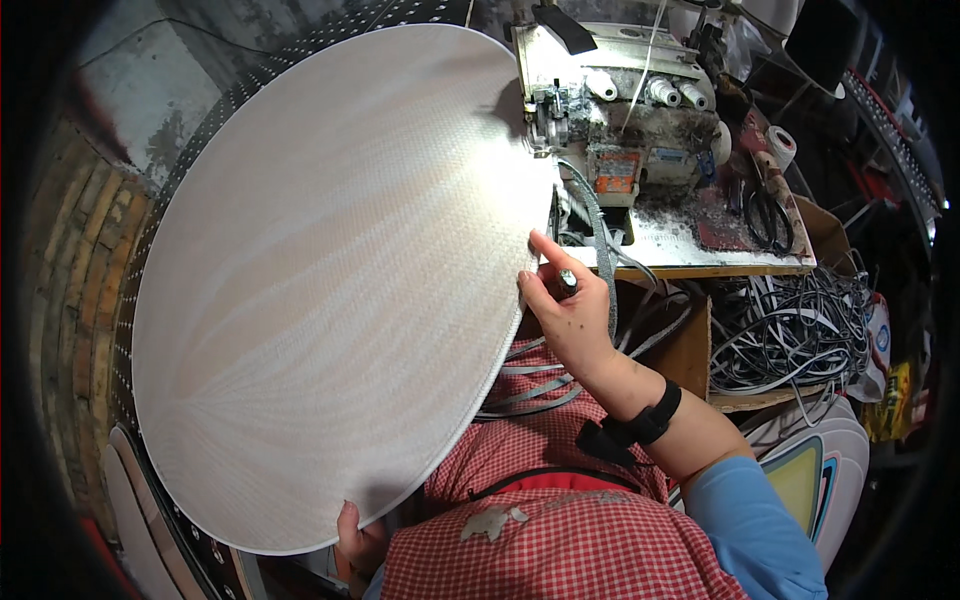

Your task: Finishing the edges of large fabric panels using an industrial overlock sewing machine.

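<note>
Left side fully blocked by big white oval mat [330, 270]. Machine front crowded by sewing machine [625, 110], grey binding tape [603, 250], scissors [765, 215]. A narrow gap is left btwn mat edge & right hand [570, 320].

Scissors [768, 218], tape roll [781, 146] (tangled cords [790, 330])

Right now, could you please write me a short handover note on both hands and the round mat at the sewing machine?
Left hand: grips the near rim of the large round white mat from below.
Right hand: fingers pinch the mat's right edge, beside the grey binding tape.
Mat: its far right edge lies at the sewing machine.
Done: how much edge is bound cannot be told.
Left: cannot be judged; more tape lies heaped in the box.
</note>
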